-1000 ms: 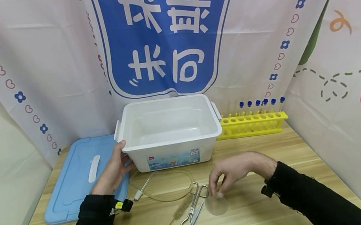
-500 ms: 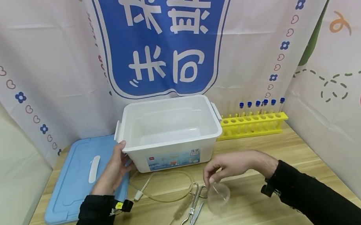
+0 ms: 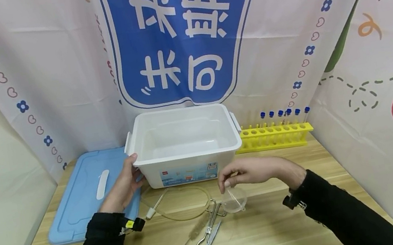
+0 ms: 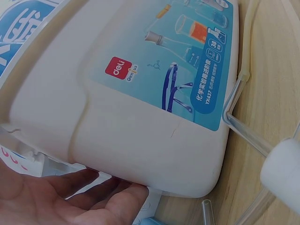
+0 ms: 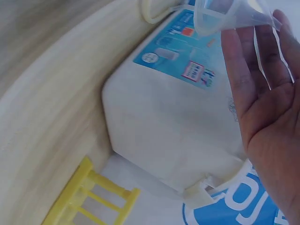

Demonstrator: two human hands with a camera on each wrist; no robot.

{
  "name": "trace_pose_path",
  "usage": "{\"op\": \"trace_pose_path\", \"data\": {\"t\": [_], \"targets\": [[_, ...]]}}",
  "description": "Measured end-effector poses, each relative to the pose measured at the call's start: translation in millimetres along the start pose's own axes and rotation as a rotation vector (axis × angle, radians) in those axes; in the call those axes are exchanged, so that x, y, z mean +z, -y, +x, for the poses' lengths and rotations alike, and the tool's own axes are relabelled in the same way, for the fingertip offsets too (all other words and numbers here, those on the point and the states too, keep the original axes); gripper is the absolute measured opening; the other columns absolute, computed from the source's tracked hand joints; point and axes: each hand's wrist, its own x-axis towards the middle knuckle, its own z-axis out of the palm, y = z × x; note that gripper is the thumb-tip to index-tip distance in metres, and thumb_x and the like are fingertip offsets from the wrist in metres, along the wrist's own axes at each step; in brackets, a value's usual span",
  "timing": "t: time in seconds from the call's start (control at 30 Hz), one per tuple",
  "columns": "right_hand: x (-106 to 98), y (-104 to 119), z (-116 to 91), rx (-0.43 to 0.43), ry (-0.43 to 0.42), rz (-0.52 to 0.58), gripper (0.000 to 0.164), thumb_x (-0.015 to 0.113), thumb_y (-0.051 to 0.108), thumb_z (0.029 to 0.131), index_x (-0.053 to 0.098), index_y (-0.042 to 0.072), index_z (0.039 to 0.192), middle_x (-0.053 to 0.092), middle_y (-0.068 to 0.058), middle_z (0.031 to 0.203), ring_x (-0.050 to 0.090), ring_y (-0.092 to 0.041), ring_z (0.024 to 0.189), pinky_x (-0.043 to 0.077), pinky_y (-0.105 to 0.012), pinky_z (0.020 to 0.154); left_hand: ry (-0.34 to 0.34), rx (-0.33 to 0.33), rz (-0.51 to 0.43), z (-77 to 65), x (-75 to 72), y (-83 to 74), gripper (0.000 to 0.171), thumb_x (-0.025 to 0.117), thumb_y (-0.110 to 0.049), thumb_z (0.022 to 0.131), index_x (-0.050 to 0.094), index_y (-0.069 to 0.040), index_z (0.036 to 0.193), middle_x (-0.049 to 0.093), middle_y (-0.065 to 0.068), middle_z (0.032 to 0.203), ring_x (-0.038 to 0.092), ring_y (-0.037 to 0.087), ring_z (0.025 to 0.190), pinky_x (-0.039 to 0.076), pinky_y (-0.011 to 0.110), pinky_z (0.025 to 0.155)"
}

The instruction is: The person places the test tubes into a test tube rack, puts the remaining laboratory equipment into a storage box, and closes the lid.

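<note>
My right hand pinches a clear plastic funnel by its stem, mouth down, above the table in front of the box. In the right wrist view the funnel overlaps the box's label, with the hand beside it. At the left corner of the white storage box, my left hand grips the rim, its other fingers against the side wall. The left wrist view has those fingers at the box's side. Metal crucible tongs lie near the funnel.
A test tube brush and a loop of rubber tubing with a white stopper lie in front of the box. The blue lid is at the left. A yellow test tube rack stands at the right, blue-capped tubes behind.
My right hand has lifted the funnel off the table and moved it up and toward the box. The left hand stays at the box's left corner.
</note>
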Motion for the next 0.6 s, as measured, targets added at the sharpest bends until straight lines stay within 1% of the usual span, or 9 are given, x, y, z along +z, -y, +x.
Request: {"op": "trace_pose_path", "data": {"t": [0.07,0.13,0.23,0.27,0.33,0.37,0.47,0.53,0.6], "targets": [[-4.0,3.1,-0.7,-0.014,-0.033,-0.013,0.025,0.057,0.016,0.125,0.081,0.014,0.129,0.084,-0.005,0.130,0.081,-0.029,0.124,0.066,-0.033,0.113,0.003,0.001,0.001,-0.4,-0.4,0.3,0.090,0.025,-0.066,0.123,-0.011,-0.015,0.189,-0.004,0.028,0.197,-0.005,0.050,0.186,0.010,0.075,0.149],[-7.9,7.1,-1.4,-0.020,-0.062,-0.021,0.024,0.057,0.015,0.124,0.081,0.014,0.129,0.085,-0.005,0.129,0.081,-0.025,0.122,0.067,-0.034,0.113,0.007,-0.002,0.002,-0.4,-0.7,0.5,0.090,0.024,-0.066,0.123,-0.012,-0.016,0.189,-0.004,0.028,0.197,-0.005,0.050,0.186,0.010,0.075,0.149],[-13.1,11.2,-2.6,-0.021,-0.097,-0.024,0.025,0.057,0.013,0.124,0.081,0.015,0.130,0.084,-0.003,0.130,0.078,-0.015,0.121,0.067,-0.034,0.112,0.005,-0.003,0.004,0.4,-0.7,0.6,0.090,0.024,-0.065,0.123,-0.011,-0.016,0.189,-0.004,0.028,0.197,-0.005,0.050,0.186,0.010,0.075,0.149],[-14.8,12.2,-2.8,-0.024,-0.108,-0.025,0.025,0.057,0.013,0.124,0.081,0.015,0.130,0.084,-0.003,0.130,0.078,-0.013,0.121,0.067,-0.035,0.112,0.005,-0.003,0.006,0.4,-0.6,0.6,0.090,0.024,-0.065,0.123,-0.012,-0.016,0.189,-0.004,0.028,0.197,-0.006,0.050,0.186,0.010,0.076,0.149],[-18.4,14.7,-3.1,-0.031,-0.130,-0.029,0.025,0.058,0.012,0.124,0.081,0.015,0.130,0.084,-0.003,0.130,0.078,-0.014,0.122,0.067,-0.035,0.112,0.006,-0.006,0.008,0.9,-0.9,0.5,0.090,0.024,-0.066,0.123,-0.012,-0.017,0.189,-0.005,0.027,0.197,-0.006,0.050,0.186,0.010,0.076,0.149],[-20.2,15.9,-3.0,-0.035,-0.141,-0.031,0.024,0.058,0.012,0.124,0.081,0.015,0.130,0.084,-0.004,0.131,0.078,-0.016,0.123,0.067,-0.036,0.113,0.006,-0.007,0.008,0.8,-0.8,0.4,0.090,0.024,-0.066,0.123,-0.012,-0.017,0.189,-0.006,0.027,0.197,-0.007,0.050,0.186,0.009,0.076,0.149],[-25.6,19.7,-2.2,-0.046,-0.175,-0.034,0.024,0.058,0.011,0.123,0.081,0.014,0.130,0.085,-0.007,0.131,0.080,-0.029,0.127,0.066,-0.036,0.114,0.005,-0.006,0.012,0.0,-0.1,0.2,0.090,0.023,-0.066,0.123,-0.012,-0.017,0.189,-0.006,0.027,0.198,-0.007,0.050,0.186,0.010,0.075,0.149],[-28.9,22.8,-1.2,-0.056,-0.192,-0.024,0.024,0.058,0.010,0.123,0.080,0.013,0.131,0.085,-0.012,0.132,0.079,-0.038,0.129,0.065,-0.036,0.116,0.005,-0.004,0.011,-0.7,0.2,0.1,0.090,0.023,-0.066,0.123,-0.012,-0.016,0.189,-0.006,0.027,0.198,-0.007,0.050,0.186,0.010,0.075,0.149],[-32.1,26.1,-0.1,-0.067,-0.209,-0.013,0.024,0.057,0.010,0.123,0.080,0.011,0.131,0.084,-0.015,0.133,0.078,-0.042,0.130,0.064,-0.037,0.117,0.003,0.001,0.012,-1.1,0.4,0.0,0.090,0.023,-0.066,0.123,-0.012,-0.016,0.189,-0.006,0.027,0.198,-0.006,0.050,0.186,0.010,0.075,0.149]]}}
